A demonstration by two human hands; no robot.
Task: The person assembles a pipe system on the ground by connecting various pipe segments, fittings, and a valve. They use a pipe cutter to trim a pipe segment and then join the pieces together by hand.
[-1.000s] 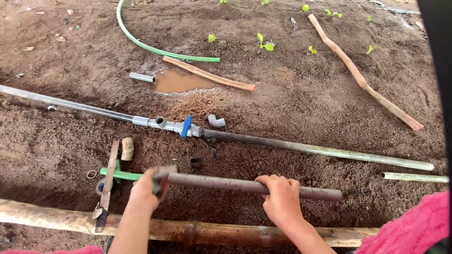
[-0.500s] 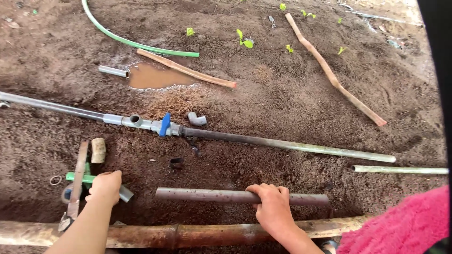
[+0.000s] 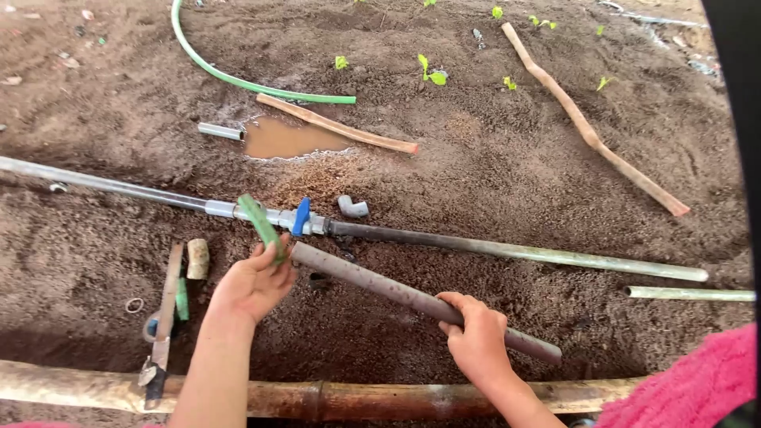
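Head view is looking down on bare brown soil, and at the far left a hacksaw (image 3: pixel 162 321) is lying beside a short tan offcut (image 3: pixel 197 258), both just above a thick bamboo pole (image 3: pixel 333 396) that is running along the bottom edge. Next to them the left hand (image 3: pixel 252 284) is closing its fingers around the lower end of a short green stick-like piece (image 3: pixel 262 227), which is tilting up and to the left over a long grey pipe line (image 3: pixel 507 252) with a blue-handled valve (image 3: pixel 300 215). A small grey elbow fitting (image 3: pixel 353 208) is sitting just beyond the valve, and a muddy puddle (image 3: pixel 285 139) is lying farther back beside a brown stick (image 3: pixel 337 124) and a curving green hose (image 3: pixel 238 79). A short dark pipe (image 3: pixel 396 293) is slanting down to the right, its upper end almost touching the left hand. The right hand (image 3: pixel 478 343) is wrapping firmly around this pipe's lower part. At the right, a long crooked branch (image 3: pixel 590 135) is lying well apart.
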